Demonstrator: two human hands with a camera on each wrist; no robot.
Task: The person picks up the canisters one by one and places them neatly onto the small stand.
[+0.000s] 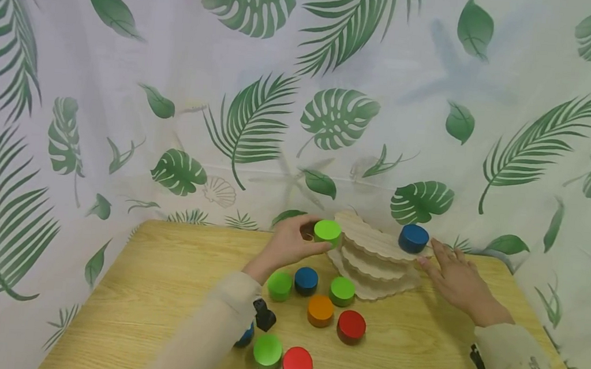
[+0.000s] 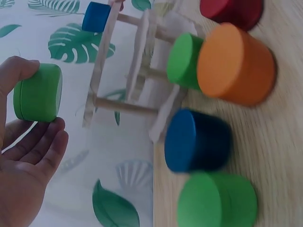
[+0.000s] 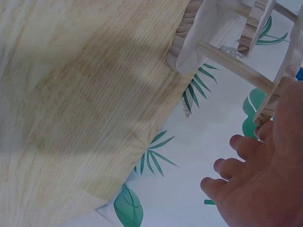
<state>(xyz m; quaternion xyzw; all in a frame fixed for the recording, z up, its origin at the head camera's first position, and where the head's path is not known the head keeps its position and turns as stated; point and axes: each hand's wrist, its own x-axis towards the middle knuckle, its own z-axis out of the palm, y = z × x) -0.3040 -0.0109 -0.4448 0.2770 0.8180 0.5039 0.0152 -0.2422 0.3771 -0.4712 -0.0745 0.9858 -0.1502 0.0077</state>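
My left hand [image 1: 289, 243] pinches a small green round tin [image 2: 40, 92] between thumb and fingers, raised in the air at the left end of a tiered wooden rack [image 1: 374, 237] with wavy-edged boards. At the other end, my right hand [image 1: 462, 281] holds the tip of the rack's top board, thumb in front and index finger behind. Its other fingers spread loosely in the right wrist view. Close beside those fingertips, a blue round tin [image 1: 413, 239] sits on the top board.
Before the rack stand green tins [image 1: 342, 291], a blue tin [image 1: 306, 281], an orange tin [image 1: 320, 310] and a red tin [image 1: 351, 327]. Nearer me are another red tin [image 1: 297, 365] and more tins, one partly behind my left sleeve. A leaf-print curtain [image 1: 259, 118] hangs behind the wooden table [image 1: 163, 278].
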